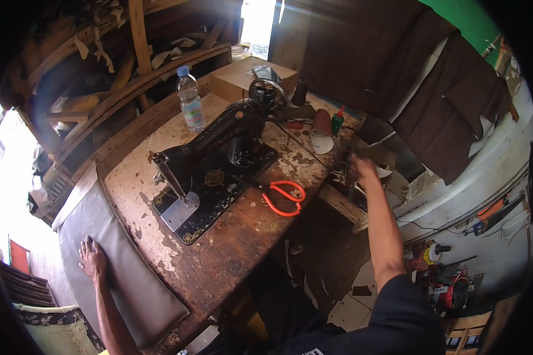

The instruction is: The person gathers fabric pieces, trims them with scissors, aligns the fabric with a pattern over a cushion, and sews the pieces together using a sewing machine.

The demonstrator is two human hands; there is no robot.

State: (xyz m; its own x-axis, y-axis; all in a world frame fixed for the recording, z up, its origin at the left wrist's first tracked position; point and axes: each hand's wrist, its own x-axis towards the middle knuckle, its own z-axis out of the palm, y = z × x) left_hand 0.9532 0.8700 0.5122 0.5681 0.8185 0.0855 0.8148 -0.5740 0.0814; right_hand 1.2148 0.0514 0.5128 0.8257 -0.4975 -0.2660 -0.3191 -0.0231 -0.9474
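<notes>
My left hand point(93, 259) lies flat with its fingers stretched out on a grey-brown sheet that looks like leather or vinyl point(139, 290), at the table's left edge. My right hand point(360, 170) reaches into an open wooden drawer point(342, 204) at the table's right side. Its fingers are dark and blurred among the drawer's contents, so what they touch is hidden. Between my arms stands a black sewing machine point(216, 139) with a handwheel point(268, 99). Orange-handled scissors or snips point(283, 198) rest on the table beside the machine's base.
A water bottle point(189, 100) and a cardboard box point(231, 83) stand behind the machine. A reddish-brown thread cone point(321, 123) and a green bottle with a red tip point(337, 120) are at the back right. Dark brown material point(391, 59) hangs beyond. Scraps point(343, 310) litter the floor.
</notes>
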